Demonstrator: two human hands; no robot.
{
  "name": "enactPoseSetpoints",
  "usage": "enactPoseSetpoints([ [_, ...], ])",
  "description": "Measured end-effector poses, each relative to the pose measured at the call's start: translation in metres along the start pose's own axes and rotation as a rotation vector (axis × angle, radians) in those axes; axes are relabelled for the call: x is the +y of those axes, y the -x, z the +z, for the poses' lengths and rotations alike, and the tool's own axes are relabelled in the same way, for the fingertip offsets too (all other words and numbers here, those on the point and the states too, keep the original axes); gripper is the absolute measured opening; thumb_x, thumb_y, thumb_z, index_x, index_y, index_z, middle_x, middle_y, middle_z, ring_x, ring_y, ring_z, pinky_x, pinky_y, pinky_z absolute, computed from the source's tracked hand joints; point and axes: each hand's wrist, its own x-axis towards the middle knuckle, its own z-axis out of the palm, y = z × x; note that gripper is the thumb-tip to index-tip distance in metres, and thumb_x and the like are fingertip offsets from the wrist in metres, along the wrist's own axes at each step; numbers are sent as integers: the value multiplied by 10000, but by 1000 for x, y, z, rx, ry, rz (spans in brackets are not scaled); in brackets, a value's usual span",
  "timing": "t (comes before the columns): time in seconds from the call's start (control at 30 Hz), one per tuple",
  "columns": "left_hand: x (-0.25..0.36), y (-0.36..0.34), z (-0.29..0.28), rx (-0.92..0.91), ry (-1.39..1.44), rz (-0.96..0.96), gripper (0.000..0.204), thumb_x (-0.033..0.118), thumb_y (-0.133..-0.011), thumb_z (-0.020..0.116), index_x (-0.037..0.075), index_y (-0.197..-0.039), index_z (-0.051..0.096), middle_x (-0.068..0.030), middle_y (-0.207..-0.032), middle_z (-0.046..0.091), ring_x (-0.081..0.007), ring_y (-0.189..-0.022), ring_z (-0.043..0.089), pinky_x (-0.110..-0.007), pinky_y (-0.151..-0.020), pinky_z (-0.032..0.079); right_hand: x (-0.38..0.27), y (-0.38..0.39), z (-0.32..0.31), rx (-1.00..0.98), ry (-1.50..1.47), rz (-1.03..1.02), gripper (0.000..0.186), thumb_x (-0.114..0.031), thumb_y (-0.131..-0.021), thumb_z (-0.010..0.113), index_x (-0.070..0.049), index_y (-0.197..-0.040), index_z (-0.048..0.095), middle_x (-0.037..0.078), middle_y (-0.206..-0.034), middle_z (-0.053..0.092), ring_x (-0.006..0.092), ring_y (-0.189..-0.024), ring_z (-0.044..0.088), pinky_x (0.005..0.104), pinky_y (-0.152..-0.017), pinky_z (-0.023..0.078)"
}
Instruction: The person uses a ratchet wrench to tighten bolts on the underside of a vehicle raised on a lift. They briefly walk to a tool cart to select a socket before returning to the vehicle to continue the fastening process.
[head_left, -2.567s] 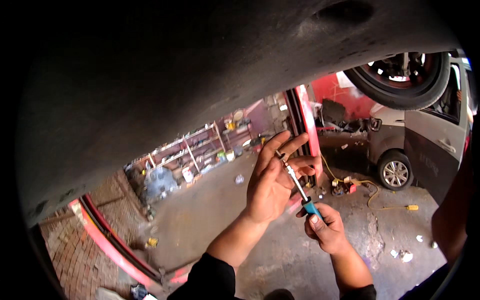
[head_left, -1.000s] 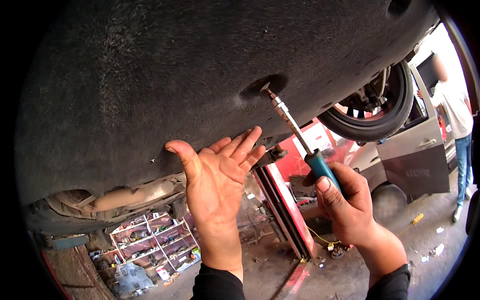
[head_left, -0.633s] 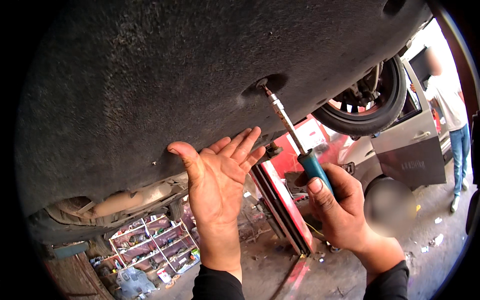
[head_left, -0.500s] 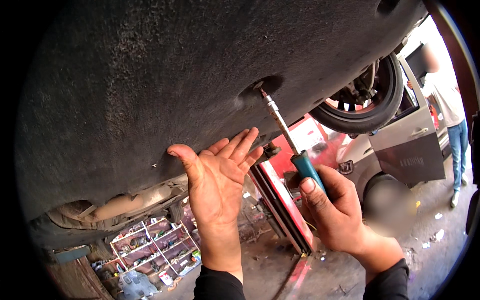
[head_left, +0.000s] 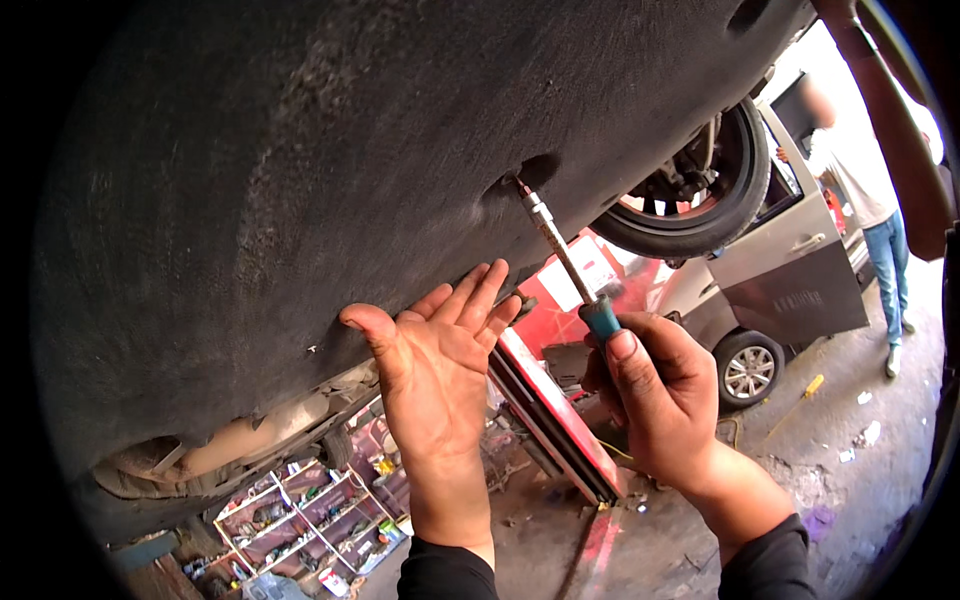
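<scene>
Above me spreads the dark, rough underbody panel (head_left: 300, 180) of a raised car. My right hand (head_left: 660, 390) is wrapped round the teal handle of a long-shafted screwdriver (head_left: 562, 250). Its tip reaches up into a recessed hole (head_left: 525, 178) in the panel; whether it sits on a fastener is too small to make out. My left hand (head_left: 440, 375) lies flat against the panel's lower part, palm toward me, fingers and thumb spread, holding nothing.
A wheel (head_left: 700, 190) hangs at the upper right. Beyond stand a red lift post (head_left: 560, 410), a silver car with its door (head_left: 800, 290) open, and a person (head_left: 880, 220). Shelves of parts (head_left: 300, 520) are at the lower left. Litter and a yellow-handled tool (head_left: 814, 385) lie on the floor.
My view has shifted slightly, so the background sits a little further left. My right hand has turned somewhat on the screwdriver's handle. The tip stays at the hole and my left hand stays against the panel.
</scene>
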Motion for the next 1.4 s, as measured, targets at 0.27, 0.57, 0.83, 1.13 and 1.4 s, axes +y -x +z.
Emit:
enactPoseSetpoints([
  [0.27,0,-1,0,-77,76,24,958,754,-839,454,-175,-1044,347,-476,-1290,342,-513,-1326,378,-552,-1074,393,-3,1,6,111,123,-123,321,-165,-853,784,-14,-964,523,19,-909,551,88,-853,513,249,-754,436],
  [0.57,-7,-2,-9,-124,214,7,884,712,-898,412,-161,-1035,372,-496,-1395,206,-513,-1371,307,-566,-1067,395,-16,5,10,259,248,-147,266,-229,-956,661,23,-966,575,-33,-700,536,54,-627,490,217,-569,414],
  [0.83,-6,-1,-6,-159,113,64,1147,715,-891,407,-283,-1302,21,-485,-1450,56,-524,-1398,241,-566,-1078,380,-13,7,10,242,4,-55,262,-228,-928,692,-6,-964,556,11,-711,546,62,-526,462,211,-462,344],
  [1.13,-8,-3,-8,-140,94,42,1309,767,-796,502,-226,-1373,-128,-443,-1495,-5,-513,-1403,256,-549,-1104,341,-24,16,13,115,-102,62,229,-236,-991,594,-44,-994,469,35,-703,537,72,-492,429,216,-423,312],
  [1.4,-10,-3,-7,-108,64,38,1326,779,-780,505,-233,-1370,-116,-450,-1491,-2,-516,-1402,255,-563,-1109,333,-19,14,20,227,-75,200,486,-479,-1028,430,-25,-970,594,35,-506,450,107,-341,346,234,-337,268],
])
